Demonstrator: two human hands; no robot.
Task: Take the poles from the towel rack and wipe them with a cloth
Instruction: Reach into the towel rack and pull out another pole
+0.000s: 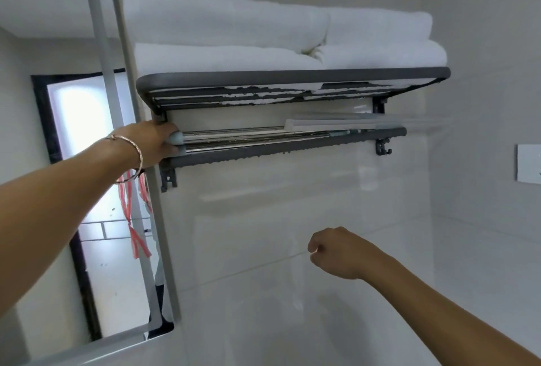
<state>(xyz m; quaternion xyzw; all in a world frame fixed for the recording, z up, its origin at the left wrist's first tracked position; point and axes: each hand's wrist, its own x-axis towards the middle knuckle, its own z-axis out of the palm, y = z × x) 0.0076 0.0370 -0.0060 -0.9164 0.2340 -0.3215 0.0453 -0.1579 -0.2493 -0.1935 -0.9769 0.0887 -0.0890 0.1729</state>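
Note:
A dark grey towel rack (292, 76) is fixed high on the white tiled wall. Shiny metal poles (248, 138) with pale blue end caps lie along its lower rail (292, 146). My left hand (155, 143), a bangle on its wrist, grips the left ends of the poles by their caps. My right hand (336, 251) hangs in front of the wall below the rack with fingers loosely curled and nothing in it. No cloth is in view.
Folded white towels (263, 32) are stacked on the rack's top shelf. A framed mirror (87, 160) hangs just left of the rack. Small hooks (383, 147) hang under the lower rail. A white wall plate (528, 168) sits at the right edge.

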